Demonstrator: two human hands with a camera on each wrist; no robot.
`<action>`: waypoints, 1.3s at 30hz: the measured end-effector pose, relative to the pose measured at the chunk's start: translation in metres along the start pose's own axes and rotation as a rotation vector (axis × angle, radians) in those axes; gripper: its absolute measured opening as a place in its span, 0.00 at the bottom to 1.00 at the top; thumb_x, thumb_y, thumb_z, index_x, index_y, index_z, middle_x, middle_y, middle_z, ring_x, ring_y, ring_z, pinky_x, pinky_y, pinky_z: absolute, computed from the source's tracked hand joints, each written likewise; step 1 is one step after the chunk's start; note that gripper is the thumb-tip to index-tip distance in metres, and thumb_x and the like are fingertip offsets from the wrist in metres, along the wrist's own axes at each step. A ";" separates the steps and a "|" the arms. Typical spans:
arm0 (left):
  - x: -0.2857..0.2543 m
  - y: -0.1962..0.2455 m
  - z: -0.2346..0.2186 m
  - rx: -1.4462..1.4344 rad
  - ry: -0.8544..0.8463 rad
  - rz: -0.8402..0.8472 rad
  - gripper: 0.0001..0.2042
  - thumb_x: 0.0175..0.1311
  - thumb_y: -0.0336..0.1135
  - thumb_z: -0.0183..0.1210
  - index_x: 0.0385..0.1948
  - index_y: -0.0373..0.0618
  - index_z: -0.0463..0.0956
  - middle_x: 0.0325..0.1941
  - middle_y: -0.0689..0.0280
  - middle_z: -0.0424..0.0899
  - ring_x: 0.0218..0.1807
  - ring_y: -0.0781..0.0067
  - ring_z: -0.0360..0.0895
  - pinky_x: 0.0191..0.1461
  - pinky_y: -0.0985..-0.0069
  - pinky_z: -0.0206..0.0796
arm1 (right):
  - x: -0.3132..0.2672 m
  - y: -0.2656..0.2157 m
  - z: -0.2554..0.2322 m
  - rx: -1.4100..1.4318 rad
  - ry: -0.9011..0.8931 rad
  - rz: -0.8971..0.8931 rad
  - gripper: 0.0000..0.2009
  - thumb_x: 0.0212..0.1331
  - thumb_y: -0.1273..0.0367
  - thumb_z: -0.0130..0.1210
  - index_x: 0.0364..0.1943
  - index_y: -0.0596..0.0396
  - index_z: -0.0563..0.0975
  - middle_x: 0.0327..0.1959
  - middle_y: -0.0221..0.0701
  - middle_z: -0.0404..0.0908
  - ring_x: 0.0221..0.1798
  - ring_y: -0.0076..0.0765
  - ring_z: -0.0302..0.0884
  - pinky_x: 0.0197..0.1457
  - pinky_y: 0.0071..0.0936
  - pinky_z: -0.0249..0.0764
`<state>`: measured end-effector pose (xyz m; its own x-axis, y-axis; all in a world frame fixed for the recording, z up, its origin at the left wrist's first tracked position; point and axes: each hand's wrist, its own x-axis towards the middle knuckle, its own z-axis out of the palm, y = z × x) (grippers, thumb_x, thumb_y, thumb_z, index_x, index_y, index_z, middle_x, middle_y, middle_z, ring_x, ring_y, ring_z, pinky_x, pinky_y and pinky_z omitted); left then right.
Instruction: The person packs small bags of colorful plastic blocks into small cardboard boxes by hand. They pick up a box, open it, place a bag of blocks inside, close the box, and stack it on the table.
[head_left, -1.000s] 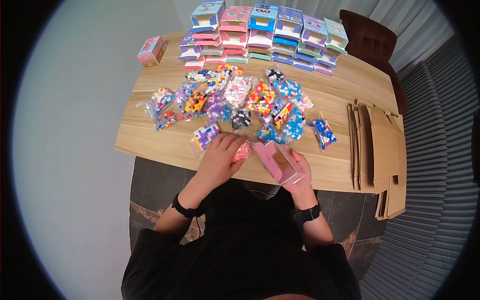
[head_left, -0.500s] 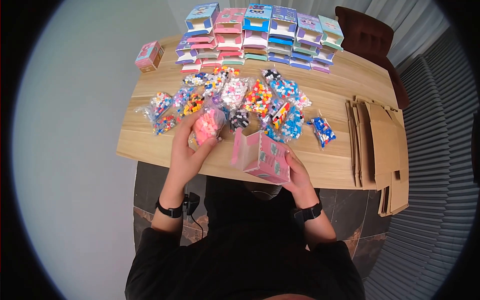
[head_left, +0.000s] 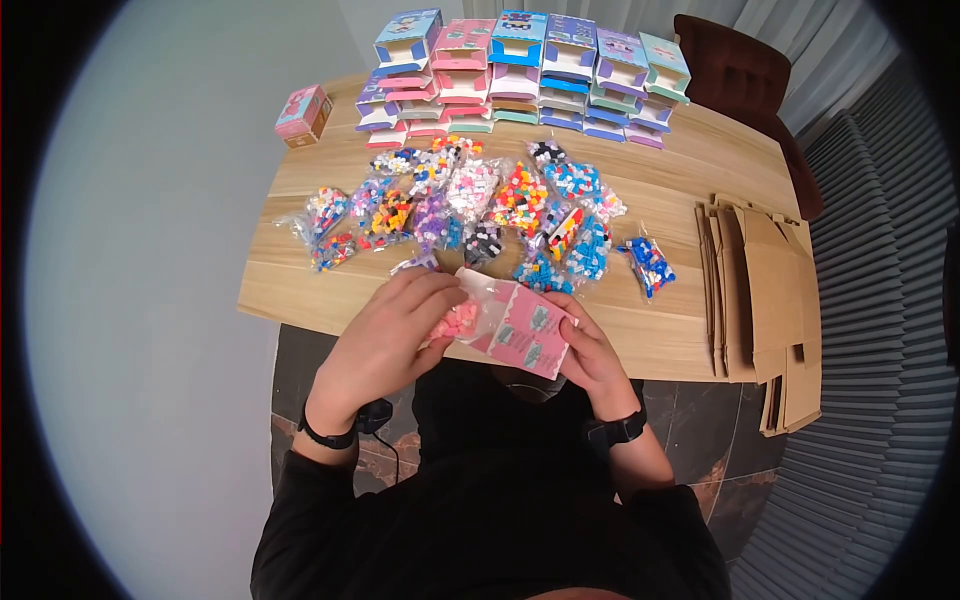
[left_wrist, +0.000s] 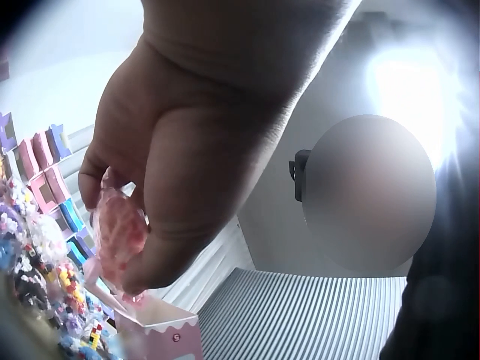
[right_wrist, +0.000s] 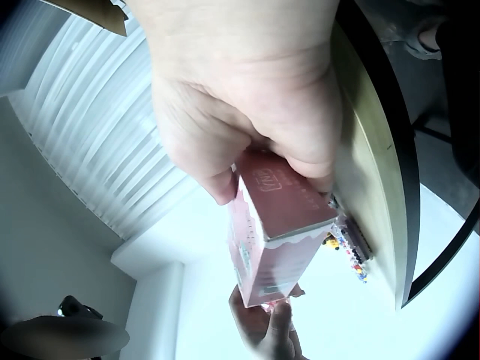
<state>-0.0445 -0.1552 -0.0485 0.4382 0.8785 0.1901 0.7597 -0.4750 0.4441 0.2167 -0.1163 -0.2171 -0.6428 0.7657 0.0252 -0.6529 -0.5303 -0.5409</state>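
My left hand [head_left: 385,335] pinches a clear bag of pink bricks [head_left: 458,320] between thumb and fingers, right at the mouth of a small pink box [head_left: 528,335]. In the left wrist view the bag [left_wrist: 120,236] hangs over the box's open end [left_wrist: 161,322]. My right hand [head_left: 598,350] grips the other end of the box, thumb on the printed side. The right wrist view shows the closed bottom of the box [right_wrist: 281,191] between thumb and fingers. Just beyond the left fingers lies a purple and white bag [head_left: 418,262], partly hidden.
Several bags of coloured bricks [head_left: 520,195] are spread over the wooden table [head_left: 690,165]. Stacked open boxes [head_left: 515,75] line the back edge. A lone pink box [head_left: 303,115] stands at the back left, and folded brown cardboard [head_left: 775,290] leans at the right.
My left hand has picked up the bag of pink bricks from the table and brought it right to the box's mouth. The box, still in my right hand, has turned its open end leftward.
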 end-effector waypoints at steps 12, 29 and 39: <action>0.004 0.001 0.004 -0.085 -0.158 0.109 0.24 0.49 0.24 0.64 0.53 0.45 0.75 0.61 0.55 0.70 0.63 0.50 0.67 0.61 0.62 0.67 | -0.001 -0.003 0.002 -0.008 0.022 0.034 0.21 0.70 0.67 0.50 0.63 0.59 0.63 0.61 0.36 0.69 0.65 0.35 0.67 0.67 0.35 0.65; 0.004 0.004 0.044 -0.485 0.342 -0.282 0.21 0.58 0.21 0.57 0.56 0.40 0.72 0.65 0.54 0.70 0.60 0.59 0.73 0.60 0.69 0.67 | 0.001 -0.005 0.005 0.128 0.078 -0.007 0.23 0.69 0.65 0.51 0.64 0.58 0.62 0.61 0.40 0.69 0.65 0.41 0.69 0.67 0.41 0.67; 0.003 0.011 0.077 -0.749 0.201 -0.258 0.14 0.62 0.22 0.56 0.50 0.41 0.72 0.61 0.60 0.73 0.55 0.75 0.74 0.49 0.80 0.68 | 0.002 -0.009 0.011 0.096 0.085 0.005 0.23 0.67 0.64 0.53 0.62 0.57 0.63 0.61 0.40 0.69 0.65 0.41 0.69 0.67 0.40 0.67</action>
<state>0.0023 -0.1614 -0.1107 0.1448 0.9817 0.1237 0.2710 -0.1596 0.9492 0.2165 -0.1138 -0.2034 -0.6125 0.7889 -0.0504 -0.6880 -0.5635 -0.4573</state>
